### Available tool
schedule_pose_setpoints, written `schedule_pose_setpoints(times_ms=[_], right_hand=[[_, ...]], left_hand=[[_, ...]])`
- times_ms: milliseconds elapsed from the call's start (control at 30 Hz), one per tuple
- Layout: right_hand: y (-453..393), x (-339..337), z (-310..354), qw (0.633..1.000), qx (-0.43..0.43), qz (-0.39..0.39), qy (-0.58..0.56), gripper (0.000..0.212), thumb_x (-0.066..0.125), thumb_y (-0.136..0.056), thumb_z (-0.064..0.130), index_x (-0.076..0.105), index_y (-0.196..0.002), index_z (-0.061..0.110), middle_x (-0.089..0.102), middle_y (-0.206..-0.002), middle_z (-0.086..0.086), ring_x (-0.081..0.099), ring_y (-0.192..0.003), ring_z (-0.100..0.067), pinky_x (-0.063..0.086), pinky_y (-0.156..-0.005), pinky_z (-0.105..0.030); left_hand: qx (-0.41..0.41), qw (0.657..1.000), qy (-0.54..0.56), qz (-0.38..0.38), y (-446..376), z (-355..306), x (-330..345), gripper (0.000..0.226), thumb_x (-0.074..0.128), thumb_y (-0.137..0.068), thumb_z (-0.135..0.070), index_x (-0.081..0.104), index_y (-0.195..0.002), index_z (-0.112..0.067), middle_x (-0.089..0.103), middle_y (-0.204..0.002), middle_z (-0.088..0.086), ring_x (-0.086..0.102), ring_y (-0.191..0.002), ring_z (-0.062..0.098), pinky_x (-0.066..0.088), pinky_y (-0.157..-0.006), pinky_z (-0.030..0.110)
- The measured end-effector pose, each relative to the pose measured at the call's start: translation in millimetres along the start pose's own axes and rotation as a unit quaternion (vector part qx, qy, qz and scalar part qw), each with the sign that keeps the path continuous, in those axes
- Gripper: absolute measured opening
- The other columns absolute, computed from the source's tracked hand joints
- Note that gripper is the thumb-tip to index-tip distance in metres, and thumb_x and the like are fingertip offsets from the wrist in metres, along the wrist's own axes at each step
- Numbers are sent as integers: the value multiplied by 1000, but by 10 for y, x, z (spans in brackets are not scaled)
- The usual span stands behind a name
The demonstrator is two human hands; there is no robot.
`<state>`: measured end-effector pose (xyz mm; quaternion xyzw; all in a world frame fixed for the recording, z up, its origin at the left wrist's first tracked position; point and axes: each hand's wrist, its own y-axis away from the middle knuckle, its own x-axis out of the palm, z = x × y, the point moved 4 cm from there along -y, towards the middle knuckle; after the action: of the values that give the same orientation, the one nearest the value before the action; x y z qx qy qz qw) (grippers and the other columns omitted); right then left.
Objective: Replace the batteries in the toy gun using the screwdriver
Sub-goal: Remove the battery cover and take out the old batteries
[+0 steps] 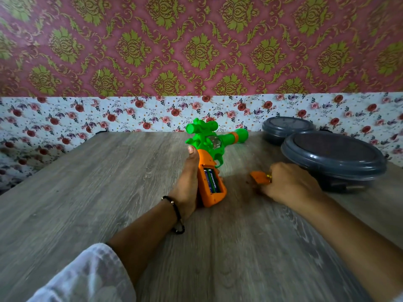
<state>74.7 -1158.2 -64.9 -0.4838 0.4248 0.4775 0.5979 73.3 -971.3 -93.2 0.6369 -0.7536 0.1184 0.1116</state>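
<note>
A green toy gun [209, 138] with an orange handle [212, 192] lies at the table's middle, its barrel pointing right. The handle's battery compartment is uncovered, and two batteries [212, 180] sit inside it. My left hand [188, 179] grips the handle from the left, thumb up against the green body. To the right, my right hand [290, 184] rests on the table with its fingers on the small orange battery cover [258, 177]. A dark elongated object, possibly the screwdriver [346, 188], lies partly hidden under the rim of the nearer container.
Two round dark grey lidded containers stand at the back right, the nearer one [333, 159] close beside my right hand and the farther one [287, 127] against the wall. The grey wood-grain table [109, 182] meets a floral wall at the back.
</note>
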Motion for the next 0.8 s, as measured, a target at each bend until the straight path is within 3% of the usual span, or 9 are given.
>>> schedule_pose_setpoints(times_ms=[100,200,267,333,400,467,533,633,800], right_hand=[[8,-49,-15,1000,1,14,-4,39,66,-78,47,41,-63,20,45,-66,1,54,-72,-24,34,-55,-29],[63,-247,50,991,-70,-81,-80,31,65,-82,44,57,-68,17,54,-63,0,56,-62,-22,35,-51,-28],[139,-416,147,944,-169,-185,-215,34,61,-86,39,64,-66,12,59,-55,-6,55,-49,-22,40,-46,-31],[223,-532,235,876,-232,-251,-340,43,53,-86,44,65,-62,11,58,-50,-11,53,-43,-24,43,-44,-36],[252,-536,300,828,-236,-246,-445,42,44,-86,50,67,-67,20,62,-55,-5,58,-48,-19,48,-49,-36],[236,-479,358,823,-223,-230,-469,45,37,-86,54,66,-62,27,64,-56,0,61,-53,-10,49,-56,-31],[225,-451,426,828,-209,-210,-475,55,34,-85,57,62,-50,26,62,-50,-4,57,-47,-8,42,-54,-26],[216,-500,545,806,-207,-189,-521,62,35,-89,58,62,-49,20,57,-44,-10,49,-35,-8,35,-48,-19],[54,-546,757,757,-179,-72,-625,64,38,-79,62,69,-77,6,62,-52,-14,52,-39,-22,36,-41,-20]], left_hand=[[-2,1000,-8,-7,-11,19,-25,58,14,-90,-62,52,-103,-19,57,-101,11,59,-89,22,51,-84,37],[-2,1000,0,-18,-20,20,-53,55,16,-91,-60,48,-108,-20,58,-100,10,58,-92,23,50,-83,36],[-4,999,10,-30,-55,42,-75,55,18,-92,-59,53,-104,-18,58,-94,10,58,-83,21,54,-74,33],[-4,999,17,-48,-84,58,-93,60,22,-94,-58,51,-121,-13,58,-90,10,59,-75,19,56,-62,29],[-2,997,23,-68,-106,69,-112,62,26,-95,-55,42,-135,-10,59,-91,12,60,-73,19,57,-57,26],[0,997,19,-77,-116,87,-131,63,29,-94,-54,39,-138,-10,60,-94,14,62,-75,20,57,-57,27],[-5,997,19,-78,-102,76,-129,64,29,-93,-55,39,-138,-10,59,-97,16,62,-75,22,57,-56,28],[-10,996,32,-77,-87,56,-124,63,28,-94,-53,38,-138,-10,59,-95,16,61,-73,22,57,-52,27],[-22,996,31,-80,-64,52,-134,65,24,-95,-54,46,-131,-4,58,-87,13,58,-71,20,53,-59,28]])
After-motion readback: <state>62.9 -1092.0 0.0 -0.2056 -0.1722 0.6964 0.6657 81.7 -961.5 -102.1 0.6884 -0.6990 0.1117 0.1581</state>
